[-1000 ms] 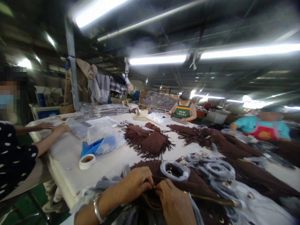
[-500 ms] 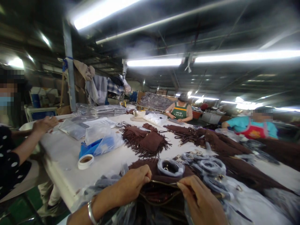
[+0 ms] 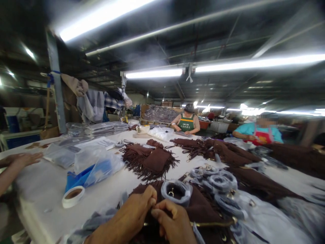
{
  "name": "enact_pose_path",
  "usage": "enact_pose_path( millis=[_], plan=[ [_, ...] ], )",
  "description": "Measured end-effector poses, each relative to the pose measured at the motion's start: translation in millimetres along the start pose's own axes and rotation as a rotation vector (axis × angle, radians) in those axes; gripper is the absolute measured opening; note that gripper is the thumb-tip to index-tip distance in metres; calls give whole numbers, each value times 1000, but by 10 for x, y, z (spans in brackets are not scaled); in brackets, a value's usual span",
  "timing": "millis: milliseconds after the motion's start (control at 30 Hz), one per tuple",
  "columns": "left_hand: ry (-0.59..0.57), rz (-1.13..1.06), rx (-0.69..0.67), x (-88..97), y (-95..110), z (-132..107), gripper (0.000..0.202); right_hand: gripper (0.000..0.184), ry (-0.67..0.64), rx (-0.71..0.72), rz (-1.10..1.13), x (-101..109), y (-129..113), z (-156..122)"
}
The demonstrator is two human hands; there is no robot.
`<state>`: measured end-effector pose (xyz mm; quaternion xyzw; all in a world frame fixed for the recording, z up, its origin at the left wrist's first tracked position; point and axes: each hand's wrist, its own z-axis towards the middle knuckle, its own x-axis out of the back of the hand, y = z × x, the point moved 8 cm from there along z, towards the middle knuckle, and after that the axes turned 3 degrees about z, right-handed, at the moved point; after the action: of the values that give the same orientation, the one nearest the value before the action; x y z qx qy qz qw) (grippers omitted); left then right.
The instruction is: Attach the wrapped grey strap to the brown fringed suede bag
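Observation:
A brown suede-like bag (image 3: 199,211) with a brass zipper (image 3: 203,224) along its top edge lies right in front of me. My left hand (image 3: 133,215) is closed, thumb and fingers pinched, over the zipper's left part. Against it, fingertip to fingertip, my right hand (image 3: 174,220) is pinched too. Whatever lies between the fingertips is too small and hidden to make out. Just beyond my hands, a coiled strap in plastic wrap (image 3: 177,192) with a metal clasp rests on the brown material.
More wrapped strap coils (image 3: 223,181) lie to the right. Fringed brown bags (image 3: 149,157) are spread across the white table (image 3: 101,200). A tape roll (image 3: 73,197) and a blue sheet in plastic (image 3: 83,176) sit left. A co-worker's hand (image 3: 27,158) rests at the left edge; two people work opposite.
My hands have come together from holding the bag's zippered opening apart; the opening no longer gapes in view. The camera has turned right, and the co-worker at left is mostly out of frame.

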<state>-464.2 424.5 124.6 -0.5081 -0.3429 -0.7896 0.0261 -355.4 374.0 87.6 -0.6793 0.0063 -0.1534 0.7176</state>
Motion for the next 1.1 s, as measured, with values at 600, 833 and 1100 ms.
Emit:
enact_pose_path(
  millis=[600, 833, 1100],
  plan=[
    [-29, 526, -403, 63, 546, 459, 9, 35, -198, 136, 137, 47, 167, -159],
    [-50, 407, -389, 290, 356, -351, 16, 41, -219, 167, 116, 8, 257, -177],
    [373, -113, -4, 607, -249, -79, 20, 38, -198, 150, 79, 13, 250, -187]
  ],
)
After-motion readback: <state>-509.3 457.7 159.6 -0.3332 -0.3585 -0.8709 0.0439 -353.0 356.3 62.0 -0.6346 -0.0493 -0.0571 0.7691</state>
